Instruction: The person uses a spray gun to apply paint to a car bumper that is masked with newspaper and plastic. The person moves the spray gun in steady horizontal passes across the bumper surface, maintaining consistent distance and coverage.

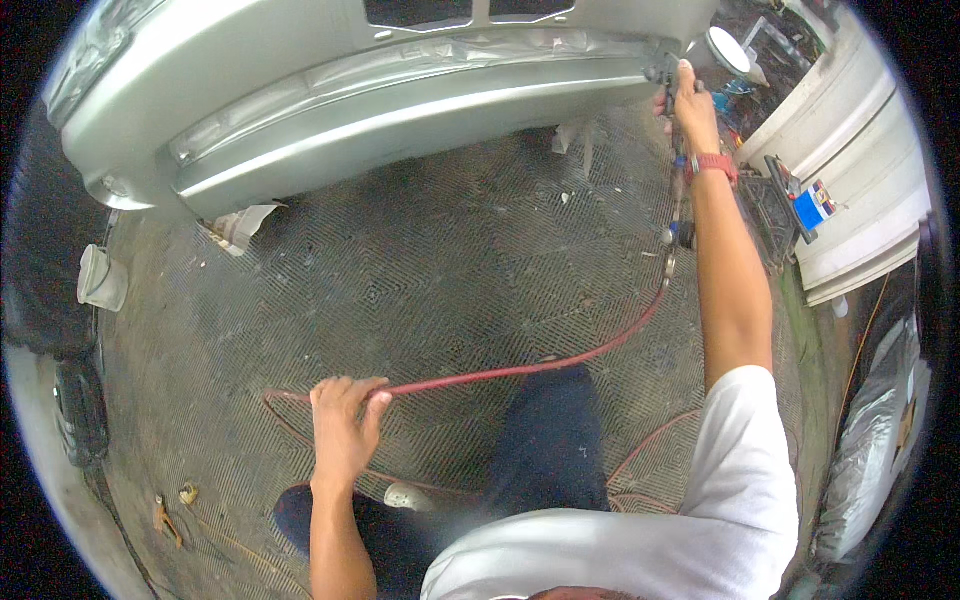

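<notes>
My right hand (697,112) reaches far forward and right, wrapped round a spray gun (662,68) with a white-topped cup (727,51). The gun's head is close to the right end of a silver-grey vehicle bumper (400,130), which has a strip of clear masking film (400,75) along it. A fitting with a round dark gauge (684,235) hangs below the gun, joined to a red air hose (500,373). Nearer to me, my left hand (345,415) is closed on that hose, which runs taut between the two hands. The trigger is too small to make out.
Crumpled paper (240,230) lies under the bumper's left end. A white bucket (102,278) stands at the left. On the right are a blue can (813,206) and a white ribbed panel (865,150). Hose loops (655,440) lie on the ridged floor by my legs.
</notes>
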### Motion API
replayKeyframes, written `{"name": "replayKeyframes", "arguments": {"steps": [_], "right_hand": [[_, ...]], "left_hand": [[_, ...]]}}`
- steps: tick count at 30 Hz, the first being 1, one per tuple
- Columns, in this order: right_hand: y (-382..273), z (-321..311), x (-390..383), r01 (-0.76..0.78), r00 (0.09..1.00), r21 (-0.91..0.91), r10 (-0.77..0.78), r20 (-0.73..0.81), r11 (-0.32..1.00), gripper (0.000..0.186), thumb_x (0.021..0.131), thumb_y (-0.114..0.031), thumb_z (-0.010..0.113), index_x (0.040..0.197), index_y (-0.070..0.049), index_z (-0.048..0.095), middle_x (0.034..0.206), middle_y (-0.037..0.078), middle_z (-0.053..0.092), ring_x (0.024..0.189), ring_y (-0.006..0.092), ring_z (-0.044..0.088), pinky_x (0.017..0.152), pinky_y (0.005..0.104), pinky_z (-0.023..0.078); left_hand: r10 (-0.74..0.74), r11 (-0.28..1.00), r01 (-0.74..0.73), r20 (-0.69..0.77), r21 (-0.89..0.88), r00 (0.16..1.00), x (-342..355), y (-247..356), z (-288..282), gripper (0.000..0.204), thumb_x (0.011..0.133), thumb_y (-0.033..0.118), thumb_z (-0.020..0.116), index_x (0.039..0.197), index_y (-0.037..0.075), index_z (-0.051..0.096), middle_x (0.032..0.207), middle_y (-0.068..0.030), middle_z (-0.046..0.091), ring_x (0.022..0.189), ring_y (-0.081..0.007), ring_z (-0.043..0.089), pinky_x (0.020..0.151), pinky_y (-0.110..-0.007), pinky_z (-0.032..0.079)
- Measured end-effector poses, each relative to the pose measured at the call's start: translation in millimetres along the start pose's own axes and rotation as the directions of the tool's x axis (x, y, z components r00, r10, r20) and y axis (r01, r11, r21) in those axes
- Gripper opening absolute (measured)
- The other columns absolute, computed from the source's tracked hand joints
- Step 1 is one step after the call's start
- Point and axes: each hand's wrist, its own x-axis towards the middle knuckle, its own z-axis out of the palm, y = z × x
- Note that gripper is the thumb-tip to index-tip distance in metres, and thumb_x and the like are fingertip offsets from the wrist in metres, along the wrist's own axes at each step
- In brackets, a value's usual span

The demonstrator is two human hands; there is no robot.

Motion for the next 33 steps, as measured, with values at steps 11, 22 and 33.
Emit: {"name": "replayKeyframes", "arguments": {"steps": [11,22,33], "right_hand": [[-155.0,115.0,-243.0,0.085,0.879,0.338,-0.230,0.417,0.937,0.066,0.115,-0.063,0.050,0.119,-0.001,0.073,0.087,0.009,0.075,0.073,0.0139,0.073,0.045,0.0267,0.047],[-278.3,274.7,-393.6,0.216,0.676,0.436,-0.456,0.579,0.874,0.067,0.113,-0.059,0.053,0.133,0.001,0.075,0.092,0.024,0.078,0.085,0.0386,0.078,0.085,0.0480,0.061],[-262.4,300.6,-443.1,-0.136,0.601,0.486,-0.318,0.733,0.863,0.067,0.114,-0.064,0.049,0.127,-0.004,0.077,0.081,0.005,0.072,0.066,0.0113,0.068,0.049,0.0301,0.051]], "left_hand": [[-0.175,0.975,0.183,-0.077,0.122,0.982,4.6,-121.1,9.8,0.022,0.102,0.030,0.074,0.113,0.013,0.083,0.112,-0.0109,0.077,0.119,-0.0365,0.066,0.128,-0.069,0.027],[-0.460,0.804,0.545,-0.330,0.238,0.824,-2.1,-177.1,1.2,0.016,0.096,0.019,0.079,0.110,0.014,0.082,0.118,-0.0139,0.074,0.131,-0.0396,0.061,0.128,-0.084,0.011],[-0.458,0.800,0.538,-0.308,0.265,0.834,-12.1,-185.8,-1.3,0.014,0.094,0.017,0.078,0.108,0.014,0.080,0.115,-0.0141,0.072,0.130,-0.0400,0.060,0.129,-0.083,0.011]]}}
